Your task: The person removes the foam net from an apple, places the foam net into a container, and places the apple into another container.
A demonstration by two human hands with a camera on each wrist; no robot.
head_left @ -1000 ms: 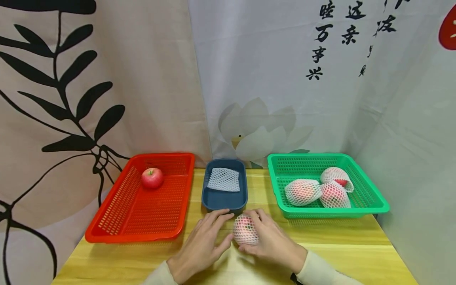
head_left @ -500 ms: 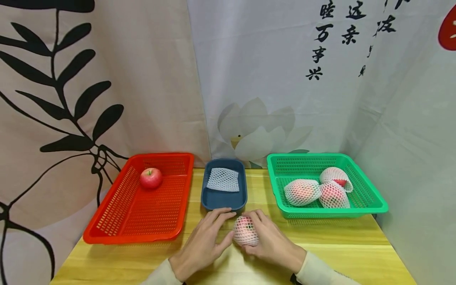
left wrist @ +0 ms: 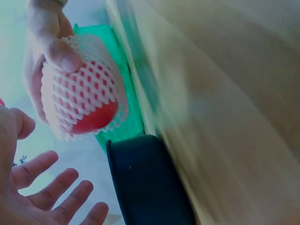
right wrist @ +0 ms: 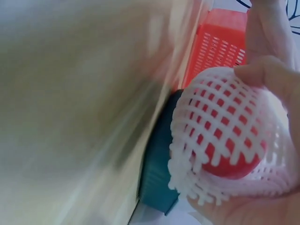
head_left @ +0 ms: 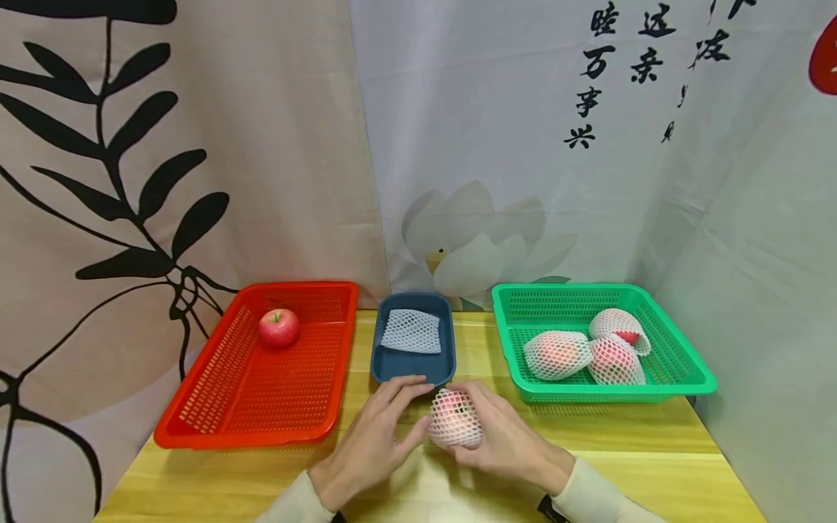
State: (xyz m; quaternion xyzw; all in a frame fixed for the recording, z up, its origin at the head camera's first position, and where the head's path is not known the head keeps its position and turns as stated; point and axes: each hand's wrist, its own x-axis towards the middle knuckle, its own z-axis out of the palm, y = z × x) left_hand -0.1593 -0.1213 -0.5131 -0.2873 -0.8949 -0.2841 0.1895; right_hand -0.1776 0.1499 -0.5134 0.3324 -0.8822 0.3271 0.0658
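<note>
now, from here: right hand [head_left: 502, 436], grip round netted apple [head_left: 453, 421] | left hand [head_left: 368, 442] spread, holding nothing | apple between both, nearer right

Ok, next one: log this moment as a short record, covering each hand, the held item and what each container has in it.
Right hand: holds netted apple
Left hand: beside it, fingers spread, not touching
Netting: leaves red skin bare at one end
Red basket: one bare apple
Blue tray: one foam net
Green basket: three netted fruits
</note>
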